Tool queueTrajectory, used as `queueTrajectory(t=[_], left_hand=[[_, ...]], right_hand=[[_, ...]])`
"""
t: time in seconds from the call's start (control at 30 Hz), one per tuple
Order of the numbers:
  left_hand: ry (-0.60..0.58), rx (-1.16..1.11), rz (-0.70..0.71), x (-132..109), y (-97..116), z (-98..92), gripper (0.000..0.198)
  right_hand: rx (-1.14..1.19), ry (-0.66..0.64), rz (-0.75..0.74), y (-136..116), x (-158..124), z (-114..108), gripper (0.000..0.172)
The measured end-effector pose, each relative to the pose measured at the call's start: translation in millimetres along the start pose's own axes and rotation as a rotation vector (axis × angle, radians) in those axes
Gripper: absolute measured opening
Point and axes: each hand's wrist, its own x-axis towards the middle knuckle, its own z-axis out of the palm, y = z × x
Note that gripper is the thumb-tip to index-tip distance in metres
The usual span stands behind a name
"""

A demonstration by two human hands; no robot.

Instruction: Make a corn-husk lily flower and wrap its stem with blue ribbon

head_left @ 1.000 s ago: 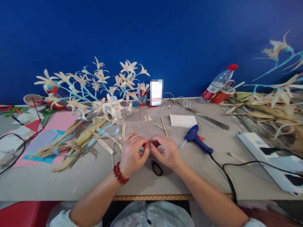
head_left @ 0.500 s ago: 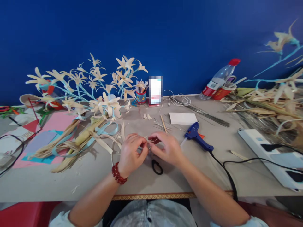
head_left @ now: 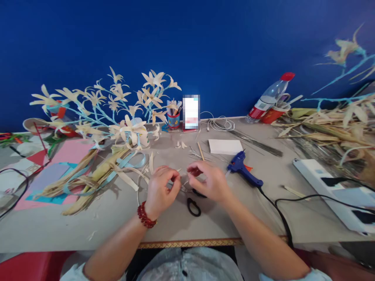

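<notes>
Left hand (head_left: pixel 162 191), right hand (head_left: pixel 209 181), scissors (head_left: pixel 197 204) between

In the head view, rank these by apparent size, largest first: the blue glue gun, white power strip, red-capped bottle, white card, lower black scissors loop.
1. white power strip, reaching the frame's right edge
2. red-capped bottle
3. blue glue gun and white card, too alike to rank
4. lower black scissors loop

Soft, dimmish light on my table (head_left: pixel 117 234), faint shadows under the husks (head_left: pixel 101 171). Phone screen (head_left: pixel 191 111) blown-out white, far-right flowers (head_left: pixel 344 50) smeary, detail between my left hand (head_left: pixel 162 191) and right hand (head_left: pixel 210 181) kinda mushy.
</notes>
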Motion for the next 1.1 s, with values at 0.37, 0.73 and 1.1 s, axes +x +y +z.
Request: queueTrajectory(t=[0.37,0.73,1.1], left_hand=[[0.004,0.005,0.007,-2.8,-0.1,1.7,0.011],[0.011,0.017,0.033,-2.2,1.7,2.3,0.012],[0.055,0.006,0.005,-1.2,1.5,-0.1,0.013]], right_hand=[[-0.091,0.003,0.043,4.1,-0.1,0.5,0.005],[0.061,-0.126,0.097,-8.5,-3.3,13.1,0.009],[0.176,-0.107,0.146,-4.6,-0.7,1.4,0.007]])
